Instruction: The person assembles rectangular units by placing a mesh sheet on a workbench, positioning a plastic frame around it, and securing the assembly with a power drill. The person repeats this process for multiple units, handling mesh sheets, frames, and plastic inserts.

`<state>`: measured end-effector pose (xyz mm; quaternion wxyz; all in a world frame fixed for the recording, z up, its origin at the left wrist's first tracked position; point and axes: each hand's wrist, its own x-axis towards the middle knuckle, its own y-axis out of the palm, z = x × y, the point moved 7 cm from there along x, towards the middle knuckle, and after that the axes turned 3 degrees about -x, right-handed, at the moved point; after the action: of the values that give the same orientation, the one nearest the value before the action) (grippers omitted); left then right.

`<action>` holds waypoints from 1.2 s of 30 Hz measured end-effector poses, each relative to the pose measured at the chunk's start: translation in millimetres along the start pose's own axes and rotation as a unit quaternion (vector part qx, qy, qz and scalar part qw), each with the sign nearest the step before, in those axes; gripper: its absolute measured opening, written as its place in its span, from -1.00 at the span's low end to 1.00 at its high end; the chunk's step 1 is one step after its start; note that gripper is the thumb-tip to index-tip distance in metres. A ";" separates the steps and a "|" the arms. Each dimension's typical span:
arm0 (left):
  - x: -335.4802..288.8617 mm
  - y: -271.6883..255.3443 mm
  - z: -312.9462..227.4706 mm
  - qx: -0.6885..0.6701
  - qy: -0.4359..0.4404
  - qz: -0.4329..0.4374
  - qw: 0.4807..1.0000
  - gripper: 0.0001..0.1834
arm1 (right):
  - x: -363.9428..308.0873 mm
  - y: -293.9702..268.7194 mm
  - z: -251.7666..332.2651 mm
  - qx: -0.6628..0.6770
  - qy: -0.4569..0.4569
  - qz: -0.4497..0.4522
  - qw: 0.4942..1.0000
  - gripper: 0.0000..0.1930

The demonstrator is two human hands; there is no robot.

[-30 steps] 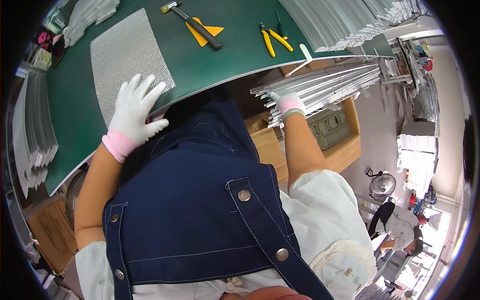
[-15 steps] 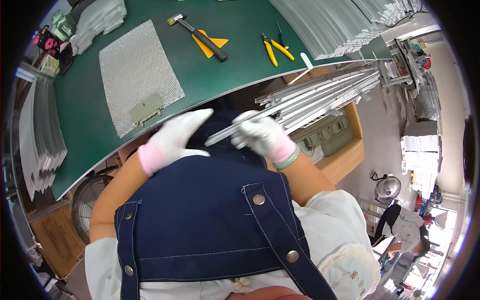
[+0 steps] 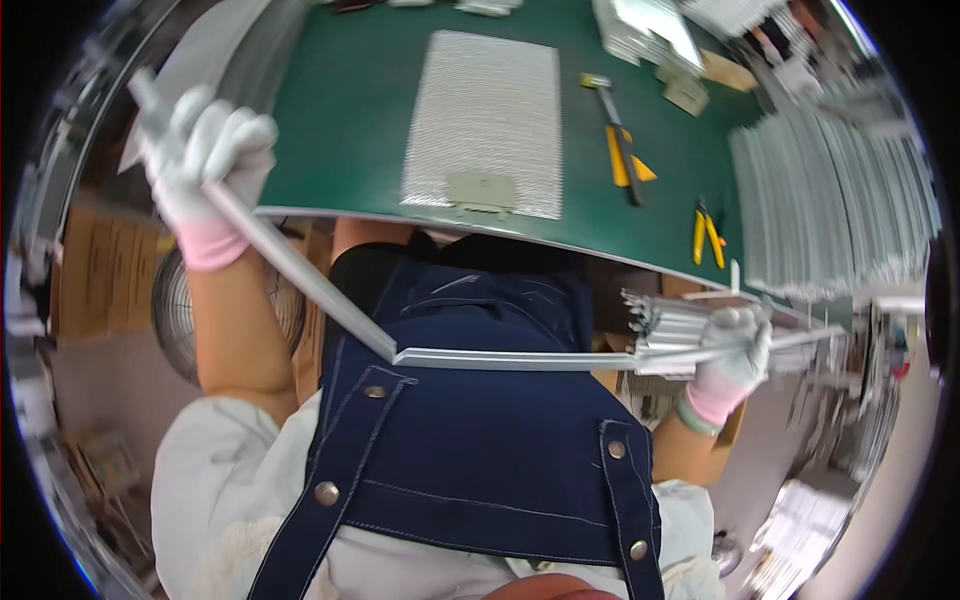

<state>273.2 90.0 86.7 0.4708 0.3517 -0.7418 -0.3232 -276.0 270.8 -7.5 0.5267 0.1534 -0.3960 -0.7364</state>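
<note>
A long silver metal strip point(image 3: 300, 275) stretches between my hands, bent at a sharp corner low in front of my apron. Its left section slants up into my left hand point(image 3: 210, 155), whose gloved fingers are wrapped round it, the end sticking out above. My right hand point(image 3: 735, 345), also gloved, is closed round the other section, which runs nearly level and passes beyond the hand to the right. Beside that hand lies a bundle of similar strips point(image 3: 665, 322), partly hidden by it.
On the green table point(image 3: 340, 120) lie a bubble-wrap sheet point(image 3: 485, 110) with a grey-green plate point(image 3: 482, 188), a hammer point(image 3: 620, 140) over a yellow piece point(image 3: 645, 173), and yellow-handled pliers point(image 3: 700, 235). Stacked pale panels point(image 3: 835, 205) stand right. A floor fan point(image 3: 175, 315) is at left.
My hands have moved far apart, the left up and left, the right to the right. The strip is now held by both hands and spans between them. My view has turned leftward.
</note>
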 end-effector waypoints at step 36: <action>80.0 -134.5 124.3 0.905 -0.140 -0.050 0.398 -0.37 | 149.2 155.0 -247.6 -0.853 -0.156 0.181 0.463 -0.48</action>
<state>162.6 -30.7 -27.9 -0.2510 0.5581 -0.6361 0.4700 -74.7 12.1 -21.9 0.4464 -0.5648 0.3353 -0.6078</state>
